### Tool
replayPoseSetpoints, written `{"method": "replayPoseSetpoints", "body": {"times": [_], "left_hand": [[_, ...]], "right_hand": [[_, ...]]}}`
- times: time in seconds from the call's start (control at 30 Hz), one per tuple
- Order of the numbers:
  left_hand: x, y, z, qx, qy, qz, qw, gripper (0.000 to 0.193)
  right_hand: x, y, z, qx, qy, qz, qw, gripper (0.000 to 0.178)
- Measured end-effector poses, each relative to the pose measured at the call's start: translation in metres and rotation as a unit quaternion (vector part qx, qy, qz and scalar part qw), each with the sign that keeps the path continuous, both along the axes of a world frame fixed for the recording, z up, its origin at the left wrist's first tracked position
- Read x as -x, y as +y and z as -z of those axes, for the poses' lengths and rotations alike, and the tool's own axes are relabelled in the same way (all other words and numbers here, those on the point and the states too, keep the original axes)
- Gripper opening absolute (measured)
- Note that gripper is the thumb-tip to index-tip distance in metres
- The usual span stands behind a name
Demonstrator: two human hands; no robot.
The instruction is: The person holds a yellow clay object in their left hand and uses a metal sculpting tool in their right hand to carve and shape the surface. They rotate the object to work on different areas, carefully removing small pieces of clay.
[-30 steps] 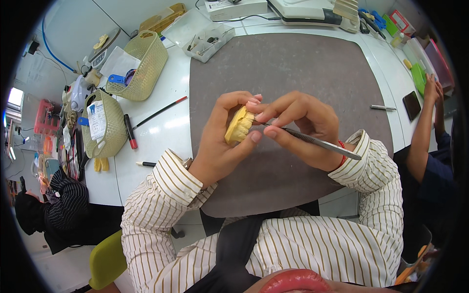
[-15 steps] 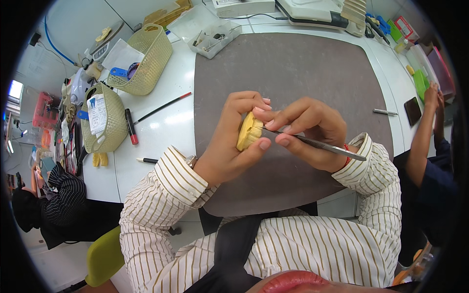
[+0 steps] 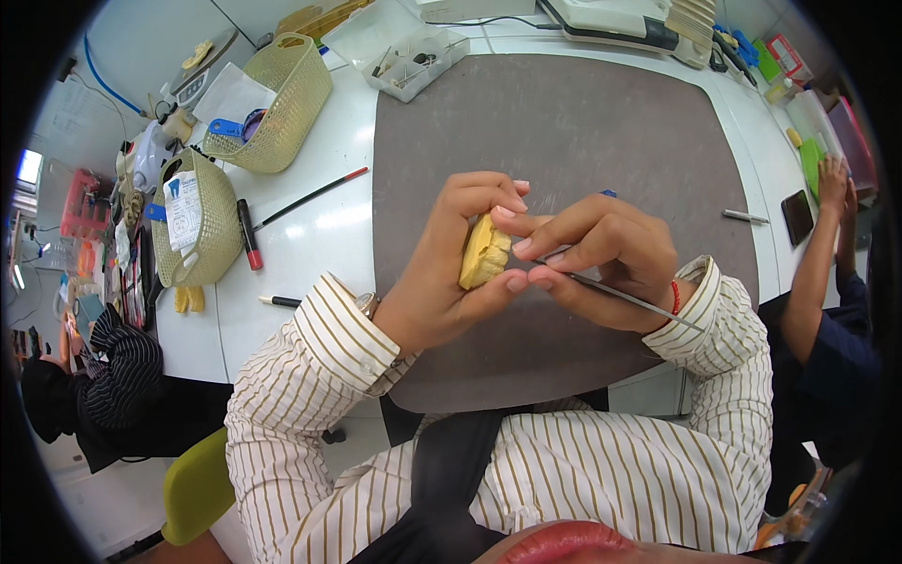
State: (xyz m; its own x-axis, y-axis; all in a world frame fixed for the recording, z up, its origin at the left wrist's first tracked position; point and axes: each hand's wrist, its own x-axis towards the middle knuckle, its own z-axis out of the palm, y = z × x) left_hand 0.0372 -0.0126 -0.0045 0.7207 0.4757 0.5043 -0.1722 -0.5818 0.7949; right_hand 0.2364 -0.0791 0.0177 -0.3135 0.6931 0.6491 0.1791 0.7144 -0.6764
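Note:
Over the grey mat, my left hand [image 3: 446,258] is closed around a yellow dental cast [image 3: 485,254], thumb along its near edge and fingers over the far side. The cast's toothed side faces right. Close beside it, my right hand [image 3: 601,258] pinches a slim metal hand tool [image 3: 634,299] like a pen. Its handle slants back toward my right cuff. The working tip is mostly behind my fingertips, so I cannot tell whether it touches the cast.
Two woven baskets [image 3: 305,99] stand at left, near a marker [image 3: 249,235] and a thin red-tipped rod [image 3: 315,197]. An open plastic box [image 3: 418,70] sits beyond the mat [image 3: 564,113]. A metal piece [image 3: 745,216] and phone [image 3: 797,218] lie right, near another person's arm [image 3: 817,254].
The metal tool has rolled in my right fingers, from its broad face to its thin edge. My right hand has shifted slightly right, and its fingertips have drawn back from the cast.

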Motion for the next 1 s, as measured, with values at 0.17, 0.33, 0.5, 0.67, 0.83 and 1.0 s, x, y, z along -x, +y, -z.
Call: {"method": "replayPoseSetpoints", "body": {"times": [0.17, 0.33, 0.5, 0.67, 0.83, 1.0], "left_hand": [[0.001, 0.001, -0.002, -0.042, 0.007, -0.012, 0.999, 0.05], [0.0, 0.001, -0.002, -0.057, 0.016, -0.021, 0.998, 0.056], [0.001, 0.002, -0.001, -0.021, -0.023, 0.004, 1.0, 0.057], [0.001, 0.002, -0.003, -0.017, -0.017, 0.001, 1.0, 0.06], [0.001, 0.001, -0.003, -0.041, 0.002, -0.008, 0.999, 0.065], [0.001, 0.003, -0.001, -0.058, -0.002, -0.01, 0.998, 0.065]], "right_hand": [[-0.001, -0.001, -0.011, -0.016, -0.032, -0.021, 0.999, 0.019], [0.0, 0.0, -0.012, -0.04, -0.041, -0.016, 0.998, 0.02], [0.002, 0.002, -0.006, -0.008, 0.02, -0.04, 0.999, 0.019], [0.006, 0.004, 0.003, 0.012, 0.095, -0.006, 0.995, 0.016], [0.006, 0.002, -0.001, 0.002, 0.073, 0.007, 0.997, 0.017], [-0.002, 0.003, -0.01, -0.017, -0.022, -0.033, 0.999, 0.019]]}}
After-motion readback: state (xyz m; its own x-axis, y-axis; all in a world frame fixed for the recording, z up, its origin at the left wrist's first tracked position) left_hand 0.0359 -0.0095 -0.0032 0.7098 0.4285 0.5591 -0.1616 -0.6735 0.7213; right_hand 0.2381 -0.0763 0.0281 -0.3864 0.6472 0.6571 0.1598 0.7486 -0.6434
